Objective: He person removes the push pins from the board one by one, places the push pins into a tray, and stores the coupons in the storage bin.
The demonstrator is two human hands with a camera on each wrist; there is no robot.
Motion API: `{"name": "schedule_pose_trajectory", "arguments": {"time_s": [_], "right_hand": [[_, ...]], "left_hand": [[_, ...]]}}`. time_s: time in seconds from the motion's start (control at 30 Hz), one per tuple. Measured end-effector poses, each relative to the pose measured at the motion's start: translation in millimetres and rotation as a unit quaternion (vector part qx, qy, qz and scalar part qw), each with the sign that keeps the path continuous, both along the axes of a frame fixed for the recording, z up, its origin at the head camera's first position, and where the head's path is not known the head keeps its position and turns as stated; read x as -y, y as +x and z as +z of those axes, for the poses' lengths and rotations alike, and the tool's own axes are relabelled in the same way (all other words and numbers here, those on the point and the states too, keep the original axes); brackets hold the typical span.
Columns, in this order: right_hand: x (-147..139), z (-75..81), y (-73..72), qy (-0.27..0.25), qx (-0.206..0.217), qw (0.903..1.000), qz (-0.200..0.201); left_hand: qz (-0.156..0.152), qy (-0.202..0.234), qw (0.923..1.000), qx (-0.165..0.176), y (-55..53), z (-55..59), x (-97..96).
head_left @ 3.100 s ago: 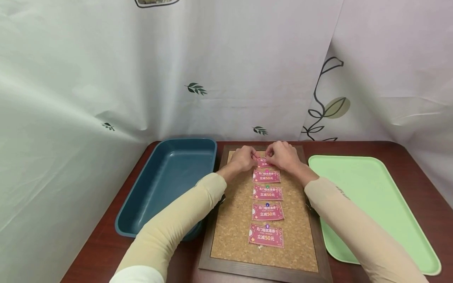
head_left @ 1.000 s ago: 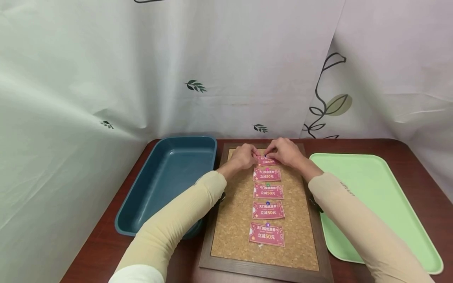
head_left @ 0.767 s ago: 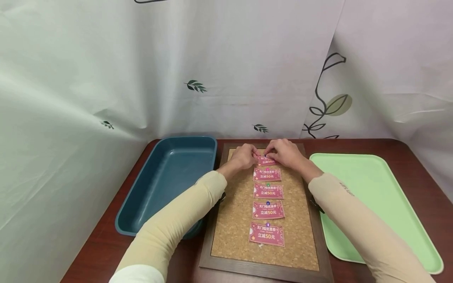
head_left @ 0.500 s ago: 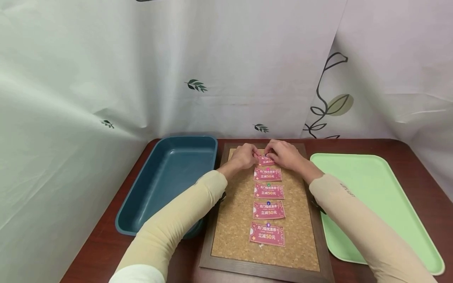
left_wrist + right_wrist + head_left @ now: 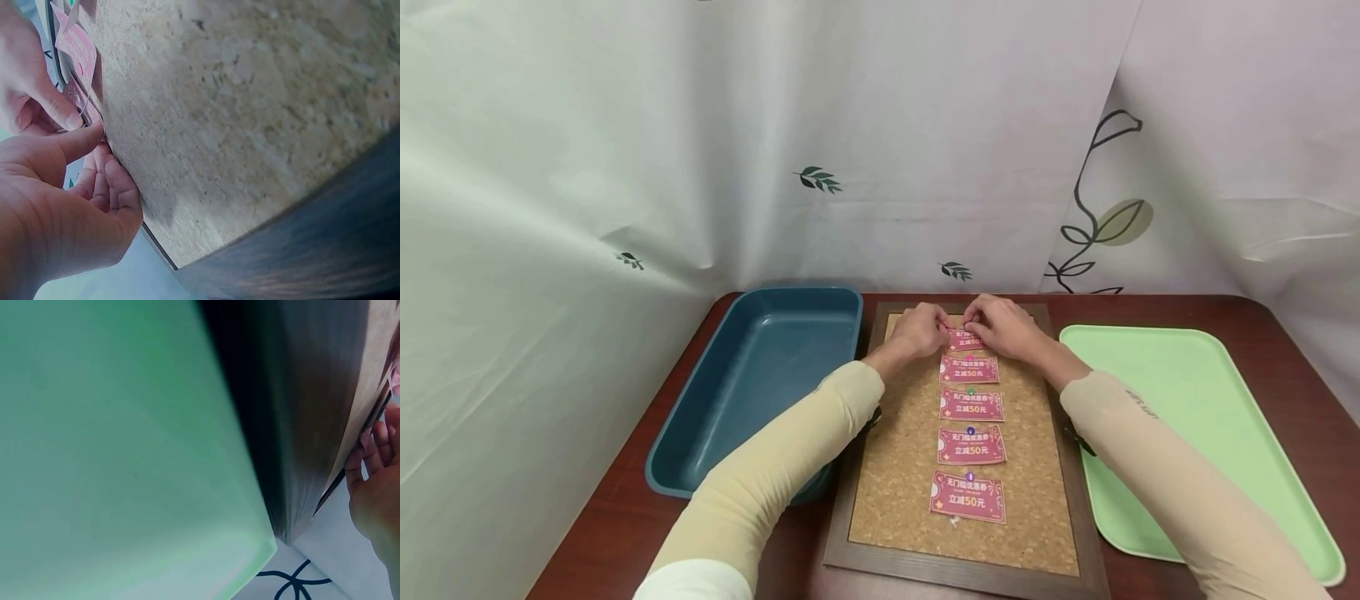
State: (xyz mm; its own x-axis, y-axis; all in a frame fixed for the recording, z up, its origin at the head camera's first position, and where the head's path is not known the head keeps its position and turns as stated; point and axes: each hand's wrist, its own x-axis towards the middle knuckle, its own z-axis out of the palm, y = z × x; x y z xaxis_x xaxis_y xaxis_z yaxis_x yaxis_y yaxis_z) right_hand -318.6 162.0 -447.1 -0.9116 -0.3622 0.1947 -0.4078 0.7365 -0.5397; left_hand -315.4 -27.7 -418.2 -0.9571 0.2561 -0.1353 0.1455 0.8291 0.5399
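A framed corkboard (image 5: 895, 500) lies lengthwise, bearing a column of pink paper coupons, each lower one with a coloured push pin at its top edge. The farthest coupon (image 5: 967, 342) sits near the board's far end, its upper part partly covered by fingers. My left hand (image 5: 917, 330) pinches that coupon's left edge between thumb and fingers. My right hand (image 5: 1006, 328) pinches a small dark blue push pin (image 5: 967, 326) at its top edge. In the left wrist view the fingertips of both hands meet at the paper, close over the cork.
On the left stands a deep blue tray (image 5: 752, 392). A flat light green tray (image 5: 1157, 375) lies to the right, beside the board's frame. Below the nearest coupon is a small white mark (image 5: 954, 522). A pale patterned curtain (image 5: 895, 167) hangs behind the dark red table (image 5: 602, 533).
Over the last seconds my right fingers shifted slightly at the coupon's top edge, and the blue pin showed under them. My left hand stays in place. The head view drifts a little.
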Motion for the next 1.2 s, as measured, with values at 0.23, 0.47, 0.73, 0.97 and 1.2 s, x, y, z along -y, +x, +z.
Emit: {"name": "schedule_pose_trajectory", "arguments": {"time_s": [0.23, 0.47, 0.73, 0.97, 1.2], "right_hand": [[2.9, 8.5, 3.0, -0.026, 0.009, 0.9994, -0.022], [-1.3, 23.2, 4.8, -0.056, -0.007, 0.9975, -0.042], [-14.7, 37.8, 8.0, -0.074, -0.030, 0.9960, -0.041], [-31.5, 47.8, 16.6, -0.078, -0.042, 0.9955, -0.035], [-52.9, 59.1, 26.3, -0.075, -0.051, 0.9947, -0.049]], "left_hand": [[0.012, 0.002, 0.9999, -0.003, 3.4, 3.0, -2.2], [0.020, 0.020, 0.9995, -0.015, 5.0, 11.8, -0.5], [0.045, 0.010, 0.9985, -0.031, 6.0, 28.2, 11.9], [0.033, 0.023, 0.9989, -0.022, 3.8, 49.3, 28.6], [0.042, 0.040, 0.9982, -0.014, -1.9, 68.6, 50.3]]}}
